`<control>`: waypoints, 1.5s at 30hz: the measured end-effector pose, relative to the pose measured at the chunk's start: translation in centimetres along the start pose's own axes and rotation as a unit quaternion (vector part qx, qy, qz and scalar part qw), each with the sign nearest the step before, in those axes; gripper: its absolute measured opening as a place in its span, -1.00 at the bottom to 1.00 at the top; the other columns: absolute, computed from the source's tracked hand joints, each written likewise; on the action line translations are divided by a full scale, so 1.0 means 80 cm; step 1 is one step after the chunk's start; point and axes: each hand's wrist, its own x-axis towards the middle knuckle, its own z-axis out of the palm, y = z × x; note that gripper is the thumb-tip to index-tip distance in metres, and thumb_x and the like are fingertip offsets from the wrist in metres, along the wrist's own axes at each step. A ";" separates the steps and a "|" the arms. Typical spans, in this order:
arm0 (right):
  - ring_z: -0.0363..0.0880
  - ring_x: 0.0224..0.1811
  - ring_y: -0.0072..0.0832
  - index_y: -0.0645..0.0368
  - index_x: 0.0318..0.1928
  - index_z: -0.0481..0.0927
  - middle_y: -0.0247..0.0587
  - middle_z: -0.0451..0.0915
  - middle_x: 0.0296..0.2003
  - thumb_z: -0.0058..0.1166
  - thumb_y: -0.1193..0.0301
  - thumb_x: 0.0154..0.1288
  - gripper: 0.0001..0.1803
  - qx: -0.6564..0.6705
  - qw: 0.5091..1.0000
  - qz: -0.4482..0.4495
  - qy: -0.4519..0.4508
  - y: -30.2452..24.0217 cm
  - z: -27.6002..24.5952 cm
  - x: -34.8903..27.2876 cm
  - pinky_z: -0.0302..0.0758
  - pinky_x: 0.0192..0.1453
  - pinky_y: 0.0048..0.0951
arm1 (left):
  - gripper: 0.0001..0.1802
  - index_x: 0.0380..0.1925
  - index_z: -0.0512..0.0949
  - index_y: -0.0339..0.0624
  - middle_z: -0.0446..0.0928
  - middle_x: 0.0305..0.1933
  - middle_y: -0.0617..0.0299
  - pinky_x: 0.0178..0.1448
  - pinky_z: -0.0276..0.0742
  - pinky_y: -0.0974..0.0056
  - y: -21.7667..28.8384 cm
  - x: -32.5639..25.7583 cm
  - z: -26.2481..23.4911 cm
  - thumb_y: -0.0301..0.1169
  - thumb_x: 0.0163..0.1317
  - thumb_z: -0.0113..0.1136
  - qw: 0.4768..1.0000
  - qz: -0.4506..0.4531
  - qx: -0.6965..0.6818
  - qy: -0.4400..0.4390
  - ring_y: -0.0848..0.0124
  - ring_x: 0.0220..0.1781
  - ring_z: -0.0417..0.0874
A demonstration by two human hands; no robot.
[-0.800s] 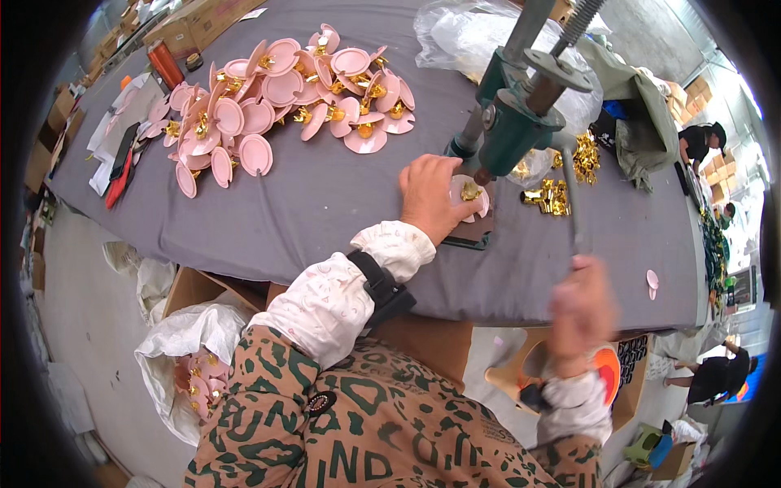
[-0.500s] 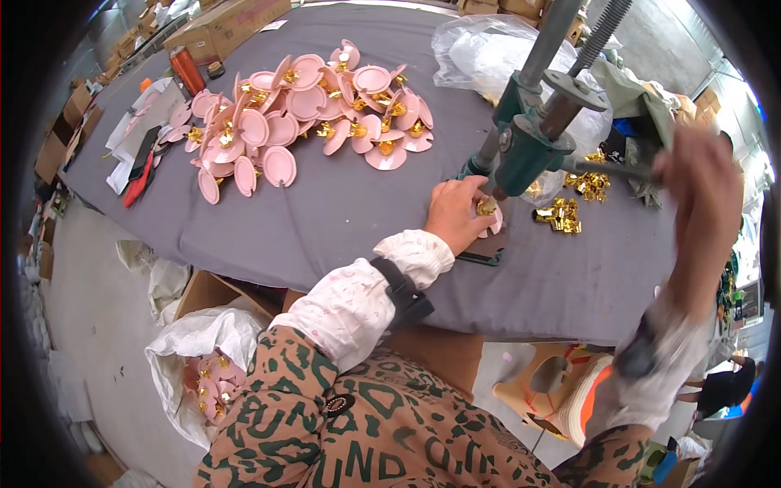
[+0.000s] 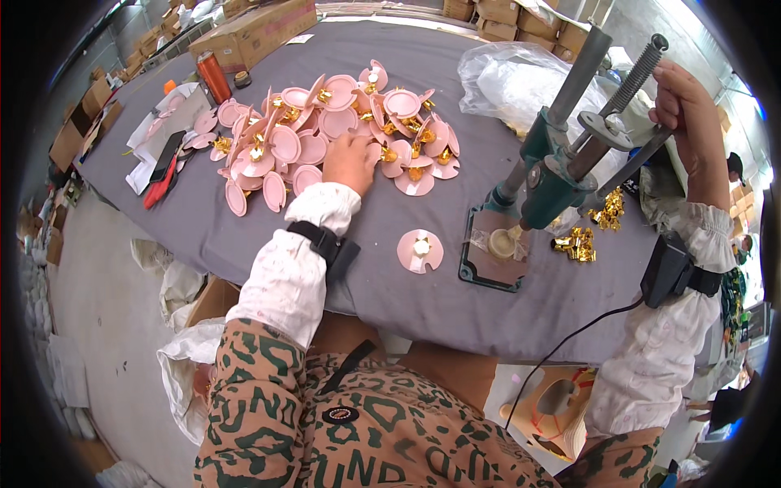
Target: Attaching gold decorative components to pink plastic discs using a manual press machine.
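At the near side of the heap, pink discs (image 3: 333,122) crowd the grey cloth, and the left hand (image 3: 348,165) is right in among them! Forearm stretched forward, palm turned down, knuckles bent, fingers dipping between the rims; the tips are hidden, so I cannot tell whether they pinch one. Over to the right hand (image 3: 690,102), raised high, elbow bent, fingers curled at the upper end of the lever (image 3: 639,159); whether they close around it, I cannot tell.

What a look to these discs: flat, round, pale pink, many with a notch, lying flat, leaning and overlapping at all angles, shiny gold clips (image 3: 416,174) poking out between them. One single disc (image 3: 409,255) lies apart, flat on the cloth between heap and press, notch at its lower right, a bright clip at its centre.

Just beside it stands the green press (image 3: 553,195), a round pale piece (image 3: 502,244) on its base. Right of that, loose gold pieces (image 3: 582,246) glitter, and behind the press spreads a clear plastic bag (image 3: 512,77).
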 end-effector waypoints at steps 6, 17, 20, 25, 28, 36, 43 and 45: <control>0.06 -0.66 -0.75 0.22 -0.04 0.60 -0.59 0.09 -0.69 -0.01 0.31 0.33 -0.69 0.009 0.999 -0.023 -0.023 0.003 -0.001 -0.004 0.25 -0.40 -0.61 | -0.69 -0.12 0.56 -0.16 0.59 -0.21 -0.04 0.01 0.51 0.08 -0.007 0.011 0.001 -0.41 0.08 0.26 0.992 -0.056 -0.074 -0.088 0.06 -0.14 0.59; 0.06 -0.65 -0.77 0.17 -0.10 0.57 -0.60 0.09 -0.68 0.01 0.30 0.34 -0.75 0.033 0.998 0.000 -0.061 0.017 -0.015 0.028 0.24 -0.35 -0.61 | -0.25 0.16 0.22 -0.24 0.66 -0.17 0.01 -0.03 0.57 0.16 0.211 -0.059 0.018 -0.45 -0.07 0.34 0.895 0.074 -0.314 -0.309 0.02 -0.13 0.66; 0.24 -0.75 -0.58 0.18 -0.45 0.44 -0.41 0.29 -0.74 0.02 0.45 0.23 -0.88 0.047 0.998 -0.017 0.038 0.014 -0.002 0.037 0.37 -0.52 -0.41 | -0.22 0.15 0.21 -0.30 0.65 -0.16 -0.03 -0.01 0.56 0.12 0.228 -0.056 0.020 -0.45 -0.11 0.35 0.890 0.058 -0.320 -0.320 -0.02 -0.10 0.64; 0.21 -0.73 -0.60 0.15 -0.49 0.45 -0.45 0.27 -0.74 -0.03 0.49 0.22 -0.87 0.029 0.999 0.044 0.014 0.009 -0.007 0.034 0.34 -0.53 -0.46 | -0.12 0.23 0.16 -0.31 0.64 -0.22 -0.02 0.07 0.49 0.11 0.249 -0.053 0.019 -0.51 -0.16 0.36 0.885 0.040 -0.324 -0.333 0.00 -0.03 0.58; 0.23 -0.58 -0.73 0.25 -0.13 0.62 -0.50 0.31 -0.62 0.03 0.45 0.33 -0.81 -0.006 0.988 -0.152 0.018 0.007 -0.014 -0.057 0.36 -0.28 -0.55 | 0.00 0.32 0.07 -0.29 0.62 -0.15 -0.03 0.10 0.48 0.13 0.239 -0.057 0.014 -0.49 -0.17 0.38 0.878 0.028 -0.362 -0.312 0.03 -0.01 0.56; 0.44 -0.56 -0.41 0.08 -0.44 0.57 -0.27 0.39 -0.66 0.14 0.62 -0.05 -0.84 -0.238 0.919 -0.309 0.061 0.150 0.077 -0.325 0.49 -0.08 -0.18 | 0.00 0.35 0.08 -0.21 0.58 -0.08 -0.02 0.03 0.53 0.17 0.232 -0.058 0.018 -0.41 -0.13 0.39 0.871 0.068 -0.370 -0.317 0.10 -0.07 0.61; 0.14 -0.65 -0.77 0.27 -0.20 0.61 -0.46 0.37 -0.66 -0.04 0.36 0.31 -0.75 -0.135 0.982 -0.113 0.072 -0.004 0.027 -0.146 0.22 -0.47 -0.68 | -0.15 0.29 0.17 -0.21 0.61 -0.23 0.01 -0.02 0.54 0.14 0.211 -0.073 0.041 -0.44 -0.06 0.33 0.904 0.039 -0.336 -0.259 0.05 -0.15 0.64; 0.05 -0.67 -0.72 0.26 -0.07 0.62 -0.59 0.12 -0.69 -0.03 0.32 0.33 -0.69 -0.102 0.992 -0.069 -0.011 -0.023 0.000 -0.067 0.28 -0.28 -0.63 | -0.15 0.28 0.17 -0.23 0.61 -0.22 -0.03 0.01 0.52 0.12 0.230 -0.073 0.042 -0.45 -0.06 0.32 0.884 0.023 -0.380 -0.271 0.03 -0.13 0.63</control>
